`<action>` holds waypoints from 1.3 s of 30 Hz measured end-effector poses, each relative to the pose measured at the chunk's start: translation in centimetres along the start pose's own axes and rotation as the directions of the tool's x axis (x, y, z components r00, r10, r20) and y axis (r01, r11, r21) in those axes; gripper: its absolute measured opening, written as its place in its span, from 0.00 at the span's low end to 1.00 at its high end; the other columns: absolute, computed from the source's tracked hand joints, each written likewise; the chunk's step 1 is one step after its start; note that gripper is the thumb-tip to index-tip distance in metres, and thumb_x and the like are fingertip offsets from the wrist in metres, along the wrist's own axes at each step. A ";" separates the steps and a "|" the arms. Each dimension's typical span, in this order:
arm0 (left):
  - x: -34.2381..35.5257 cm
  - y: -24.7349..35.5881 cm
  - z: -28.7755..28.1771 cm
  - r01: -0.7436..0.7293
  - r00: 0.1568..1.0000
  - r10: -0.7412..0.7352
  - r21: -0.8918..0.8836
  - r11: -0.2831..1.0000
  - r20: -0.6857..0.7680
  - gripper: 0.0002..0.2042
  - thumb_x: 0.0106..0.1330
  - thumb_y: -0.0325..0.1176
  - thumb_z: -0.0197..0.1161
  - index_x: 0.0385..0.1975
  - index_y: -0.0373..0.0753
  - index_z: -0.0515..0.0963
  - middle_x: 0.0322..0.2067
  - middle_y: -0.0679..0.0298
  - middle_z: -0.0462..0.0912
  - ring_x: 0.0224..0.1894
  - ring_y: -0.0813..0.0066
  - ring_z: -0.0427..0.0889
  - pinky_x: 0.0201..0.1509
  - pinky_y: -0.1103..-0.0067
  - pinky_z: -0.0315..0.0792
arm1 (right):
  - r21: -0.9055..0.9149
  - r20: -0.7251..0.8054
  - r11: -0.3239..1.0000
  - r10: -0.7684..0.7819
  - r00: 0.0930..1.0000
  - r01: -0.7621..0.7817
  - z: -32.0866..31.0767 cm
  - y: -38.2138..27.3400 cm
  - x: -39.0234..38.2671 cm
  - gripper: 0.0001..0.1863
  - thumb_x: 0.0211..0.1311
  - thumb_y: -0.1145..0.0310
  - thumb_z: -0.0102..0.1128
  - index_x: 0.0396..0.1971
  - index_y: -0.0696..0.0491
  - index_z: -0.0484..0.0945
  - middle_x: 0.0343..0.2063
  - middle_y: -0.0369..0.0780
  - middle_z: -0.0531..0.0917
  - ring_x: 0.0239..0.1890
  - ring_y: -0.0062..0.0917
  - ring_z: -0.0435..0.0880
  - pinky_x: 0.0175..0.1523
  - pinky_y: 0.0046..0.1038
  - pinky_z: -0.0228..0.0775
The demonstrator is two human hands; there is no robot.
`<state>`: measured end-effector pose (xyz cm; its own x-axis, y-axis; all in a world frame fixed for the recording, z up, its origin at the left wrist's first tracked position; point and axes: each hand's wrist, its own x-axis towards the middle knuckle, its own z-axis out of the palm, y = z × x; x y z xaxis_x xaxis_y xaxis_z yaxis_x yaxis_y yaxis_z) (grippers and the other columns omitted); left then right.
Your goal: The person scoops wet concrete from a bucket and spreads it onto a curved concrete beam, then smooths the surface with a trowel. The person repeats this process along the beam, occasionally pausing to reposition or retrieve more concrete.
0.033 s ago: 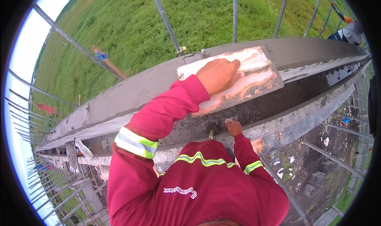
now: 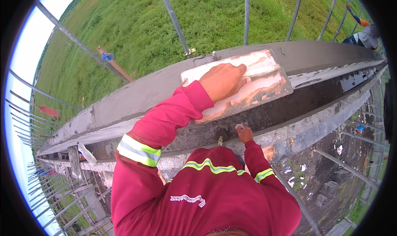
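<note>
My left hand (image 2: pixel 224 82) is closed round the grip of a worn, pinkish-white plastering float (image 2: pixel 264 89). The float lies tilted across the grey rendered top of a curved concrete wall (image 2: pixel 157 83), its lower edge overhanging the channel behind it. My right hand (image 2: pixel 245 133) hovers by the near lip of that channel, fingers loosely bent and smeared pale at the tips; I see nothing held in it. Left of it, what looks like a small trowel (image 2: pixel 221 137) sits in the channel, partly hidden by my body.
Metal scaffold poles (image 2: pixel 247 16) rise beyond the wall. A white bottle-like object (image 2: pixel 87 154) lies at the channel's left end. Another person (image 2: pixel 364 36) is at the far right. Below the near concrete lip (image 2: pixel 306 134) is rubble-strewn ground.
My left hand and the float have slid slightly left along the wall top. My right hand has hardly moved.
</note>
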<state>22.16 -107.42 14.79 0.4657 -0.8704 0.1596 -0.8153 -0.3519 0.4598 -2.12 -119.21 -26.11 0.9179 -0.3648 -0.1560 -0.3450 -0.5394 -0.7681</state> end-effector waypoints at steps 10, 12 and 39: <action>-15.5 -4.4 -8.0 0.222 0.965 -0.235 0.111 0.969 0.118 0.16 0.72 0.43 0.58 0.40 0.33 0.73 0.19 0.43 0.75 0.27 0.39 0.76 0.31 0.56 0.67 | -0.101 0.078 0.995 0.001 0.997 0.006 -0.6 0.3 -1.4 0.14 0.63 0.56 0.61 0.39 0.49 0.84 0.39 0.46 0.84 0.38 0.43 0.85 0.47 0.42 0.74; -18.1 -5.4 -8.8 0.291 0.942 -0.311 0.151 0.945 0.128 0.15 0.71 0.42 0.59 0.41 0.34 0.73 0.20 0.43 0.76 0.28 0.39 0.77 0.31 0.55 0.68 | -0.084 0.074 0.996 0.001 0.997 0.005 -0.7 0.3 -1.6 0.13 0.63 0.56 0.61 0.39 0.50 0.84 0.38 0.46 0.84 0.38 0.43 0.85 0.47 0.42 0.74; 15.6 6.8 6.7 -0.046 0.999 0.047 0.036 0.998 -0.017 0.18 0.72 0.40 0.55 0.41 0.26 0.73 0.31 0.35 0.81 0.38 0.37 0.81 0.46 0.54 0.73 | 0.017 -0.050 0.998 0.065 0.997 -0.064 -2.1 1.6 -2.6 0.13 0.64 0.57 0.57 0.36 0.49 0.84 0.35 0.45 0.86 0.38 0.44 0.85 0.47 0.44 0.74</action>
<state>21.58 -125.68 14.59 0.4325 -0.8801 0.1959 -0.8480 -0.3233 0.4198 -5.42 -120.71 -25.62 0.8826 -0.4365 -0.1744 -0.3998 -0.5020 -0.7669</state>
